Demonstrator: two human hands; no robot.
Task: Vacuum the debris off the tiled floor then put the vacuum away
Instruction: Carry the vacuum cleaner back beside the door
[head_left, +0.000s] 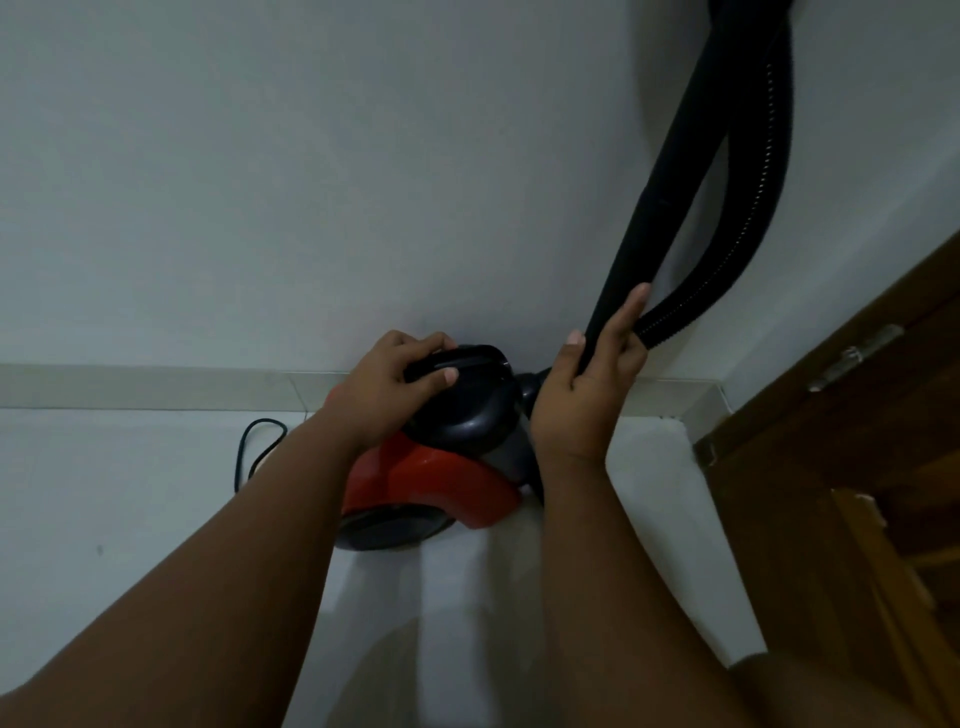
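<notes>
A: What is nearest the camera?

B: Two bare arms reach forward and down. The left forearm (244, 535) comes in from the lower left, and the right forearm (597, 571) from the bottom middle.

A: What are the hands doing?

B: The left hand (384, 389) is curled over the black carry handle (467, 361) on top of the vacuum (431, 478), with the thumb pressed to the handle's near side. The right hand (582, 410) grips a rigid black tube (670, 197). Its fingers fold round the tube, and the index finger is stretched up along it.

A: Where is the vacuum?

B: It is a small red canister with a black top, low between the two hands, down at the white floor (130, 519). I cannot tell whether it rests there or is lifted just clear. A black power cord (249, 452) loops on the floor just to its left. Behind it a pale skirting (156, 387) runs along the foot of the wall (311, 156).

A: And farther off?

B: The tube rises to the upper right against the plain grey-white wall, with a ribbed black hose (769, 171) curving beside it. Both run out of the top edge. On the right stands a brown wooden door (857, 493) with a metal fitting (857, 356).
</notes>
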